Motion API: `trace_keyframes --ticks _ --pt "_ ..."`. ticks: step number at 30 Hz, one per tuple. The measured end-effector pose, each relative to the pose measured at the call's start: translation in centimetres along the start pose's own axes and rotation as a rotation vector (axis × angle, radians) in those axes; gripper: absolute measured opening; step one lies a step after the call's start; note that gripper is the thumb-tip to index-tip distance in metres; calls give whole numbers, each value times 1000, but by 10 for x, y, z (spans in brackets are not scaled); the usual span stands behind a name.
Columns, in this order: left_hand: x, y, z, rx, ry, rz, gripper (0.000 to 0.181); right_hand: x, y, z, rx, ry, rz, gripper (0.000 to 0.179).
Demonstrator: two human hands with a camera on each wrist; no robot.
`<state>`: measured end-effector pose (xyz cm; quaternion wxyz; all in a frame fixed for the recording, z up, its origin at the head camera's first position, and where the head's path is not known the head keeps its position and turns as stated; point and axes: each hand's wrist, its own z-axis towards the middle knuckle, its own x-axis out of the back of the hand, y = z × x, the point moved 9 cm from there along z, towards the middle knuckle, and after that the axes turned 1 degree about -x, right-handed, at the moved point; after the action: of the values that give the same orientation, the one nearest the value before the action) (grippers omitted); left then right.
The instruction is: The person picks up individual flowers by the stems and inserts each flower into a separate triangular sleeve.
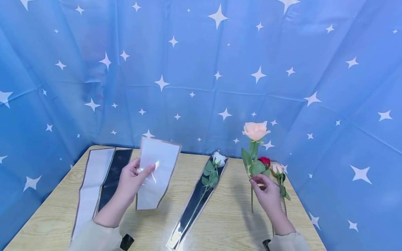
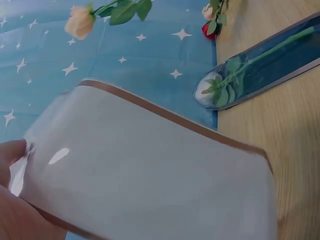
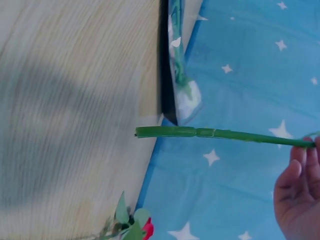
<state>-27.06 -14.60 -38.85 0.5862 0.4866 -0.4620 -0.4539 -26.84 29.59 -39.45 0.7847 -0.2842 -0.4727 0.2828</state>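
My left hand [image 1: 133, 177] pinches a white flower sleeve [image 1: 160, 167] with a brown border, thumb in front, held up above the table. In the left wrist view the sleeve [image 2: 160, 170] fills much of the picture. My right hand [image 1: 268, 195] pinches the stem of a pale peach rose [image 1: 255, 131], which stands upright in the air with its bloom at the top. In the right wrist view the bare lower stem [image 3: 200, 132] juts out from the fingers. Between the hands, a white rose [image 1: 218, 159] lies inside a black-backed clear sleeve [image 1: 191, 205] on the table.
At the left of the wooden table [image 1: 220, 223] lie a long white sleeve [image 1: 94, 181] and a black sleeve [image 1: 114, 177]. A red rose [image 1: 265, 160] and another pale rose [image 1: 277, 169] lie at the right. A blue star-printed curtain [image 1: 194, 62] surrounds the table's back and sides.
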Motion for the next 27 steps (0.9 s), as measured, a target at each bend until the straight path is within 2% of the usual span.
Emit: trace_keyframes --ticks 5,14,21,27 --pt "-16 -6 -5 7 -24 -24 35 -2 -15 -1 18 20 86 14" --pt "-36 -12 -14 -41 -67 37 27 -8 -55 -1 66 23 261 13" --pt "-45 -16 -14 -43 -32 29 27 -12 -91 3 123 30 425 10" --pt "-53 -14 -14 -49 -39 27 30 -17 -118 7 200 32 543 10"
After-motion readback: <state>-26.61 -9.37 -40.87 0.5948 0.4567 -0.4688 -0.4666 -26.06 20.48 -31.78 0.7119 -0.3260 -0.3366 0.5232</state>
